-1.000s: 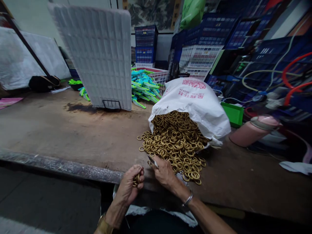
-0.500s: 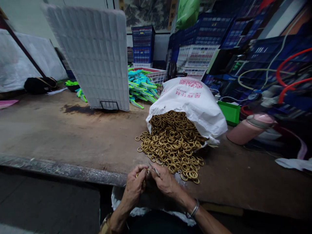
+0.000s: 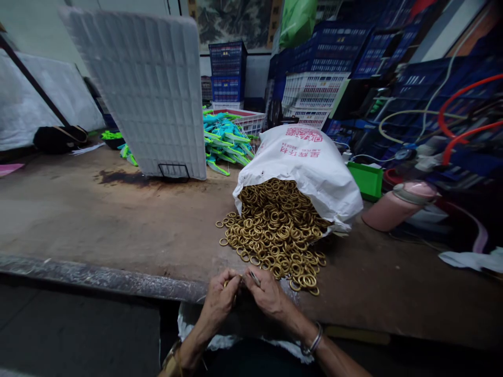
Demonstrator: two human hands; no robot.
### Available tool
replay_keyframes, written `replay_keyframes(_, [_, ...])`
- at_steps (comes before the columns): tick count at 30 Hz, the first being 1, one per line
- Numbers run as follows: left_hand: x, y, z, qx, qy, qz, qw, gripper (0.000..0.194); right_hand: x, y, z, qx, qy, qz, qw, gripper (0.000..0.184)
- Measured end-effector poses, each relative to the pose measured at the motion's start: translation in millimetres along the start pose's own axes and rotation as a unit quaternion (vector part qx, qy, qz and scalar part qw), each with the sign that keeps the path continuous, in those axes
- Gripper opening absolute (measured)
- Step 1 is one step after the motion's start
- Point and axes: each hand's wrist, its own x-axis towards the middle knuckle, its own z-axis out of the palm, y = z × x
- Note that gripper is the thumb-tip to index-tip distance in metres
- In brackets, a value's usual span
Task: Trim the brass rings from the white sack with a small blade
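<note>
Faces a broad, matt brown counter (image 3: 98,220), dark-stained toward the back and scuffed grey along its front edge. Taking the hands as the clock's centre, has at one o'clock a bulging, creased white plastic-looking sack (image 3: 310,157) with red print, lying on its side with its mouth toward the body. At eleven, a tall, ribbed white padded panel (image 3: 145,94) on a black wire stand (image 3: 173,166). Near twelve, a tangle of flat turquoise-and-lime pieces (image 3: 228,139). At two, a smooth pink cylindrical bottle (image 3: 387,209) beside a rectangular bright-green tray (image 3: 367,180).

Holds both hands close together at the counter's front edge, with forearms slanting in from seven and four o'clock. Curls the left hand (image 3: 219,297) in a closed grip around a few partly hidden rings (image 3: 226,284). Pinches a slim, grey metal tool (image 3: 255,278) in the right hand (image 3: 271,294), with thumbs nearly meeting. Cannot tell whether the tool's tip touches a ring.

Has more of the same at one o'clock: small, round, gold-coloured, dully shining, heaped in the sack's mouth and spread overlapping onto the counter, thinning to singles at the edges.
</note>
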Motion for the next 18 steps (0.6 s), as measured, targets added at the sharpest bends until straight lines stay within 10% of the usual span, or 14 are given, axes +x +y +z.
replay_keyframes(10, [-4.9,4.8,4.8,0.086,0.051,0.11,0.989,0.016,2.7,-9.4,-4.0,0.139,-0.03,0.13,0.981,0.03])
replay_keyframes(18, [-4.9,0.1,5.5,0.021,0.037,0.055,0.998,0.017,5.4,-8.8,-3.7,0.157,0.004,0.125,0.98,0.023])
